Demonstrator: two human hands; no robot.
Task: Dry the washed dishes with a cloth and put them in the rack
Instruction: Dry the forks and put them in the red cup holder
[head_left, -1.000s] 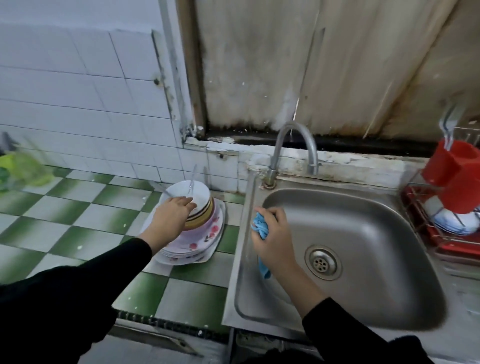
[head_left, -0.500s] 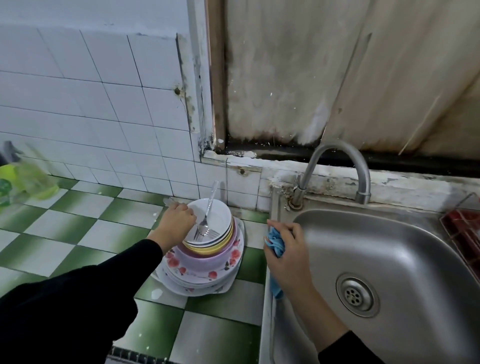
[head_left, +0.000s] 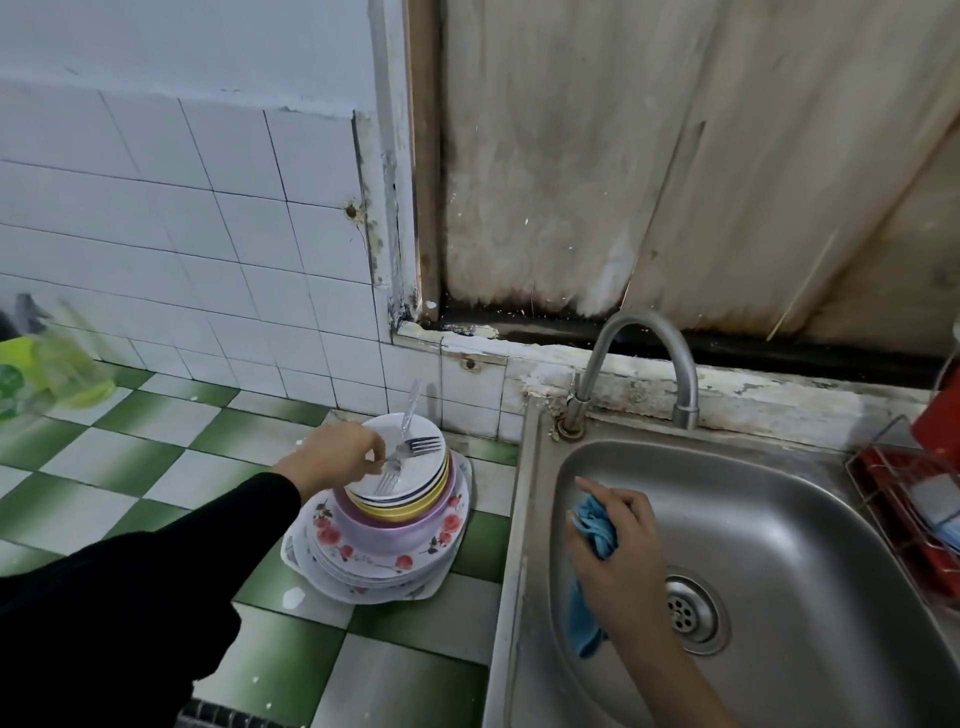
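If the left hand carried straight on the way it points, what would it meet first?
The fork on the top white plate: the left hand seems to pinch its handle. Just beyond lies a second fork, though depth is unclear.

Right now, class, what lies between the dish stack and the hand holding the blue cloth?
Head view: only bare counter tile and the sink rim separate dish stack from right hand.

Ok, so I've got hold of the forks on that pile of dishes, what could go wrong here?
The left hand only pinches the forks, so one may slip and clatter onto the top plate. The stack is tall and mixed, bowls on plates, so a knock could tip it. The blue cloth in the right hand dangles into the sink and might pick up water.
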